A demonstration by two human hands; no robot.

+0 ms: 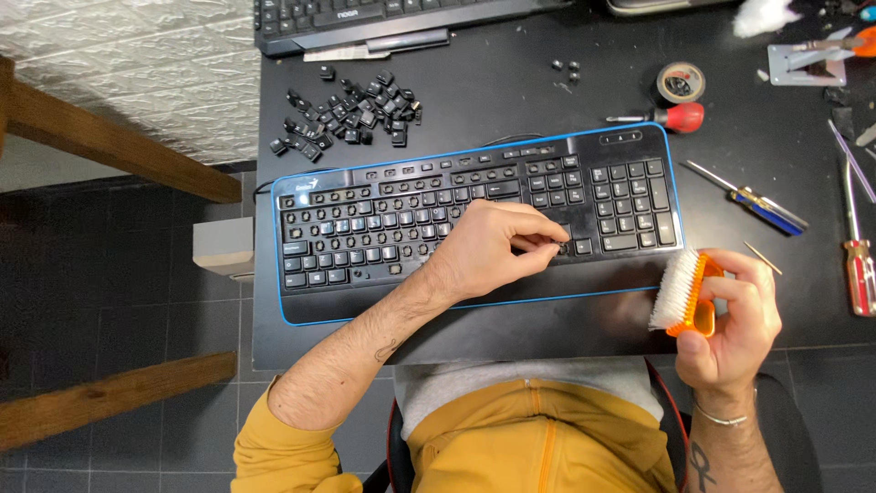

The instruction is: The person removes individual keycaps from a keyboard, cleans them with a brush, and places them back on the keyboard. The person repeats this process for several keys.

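Observation:
A black keyboard [365,292] with a blue edge lies across the black desk, many of its keycaps removed. My left hand [497,248] rests on its lower middle, fingertips pinching at a key spot near the arrow keys. My right hand [737,315] is off the keyboard's right end and holds an orange brush [686,294] with white bristles pointing left. A pile of loose black keycaps [351,114] lies behind the keyboard at the left.
A second black keyboard [383,18] sits at the desk's back. To the right lie a red-handled screwdriver [671,117], a tape roll [681,82], a blue-yellow screwdriver [762,205] and another red-handled screwdriver [859,265]. Wooden beams [109,141] stand at the left over a dark tiled floor.

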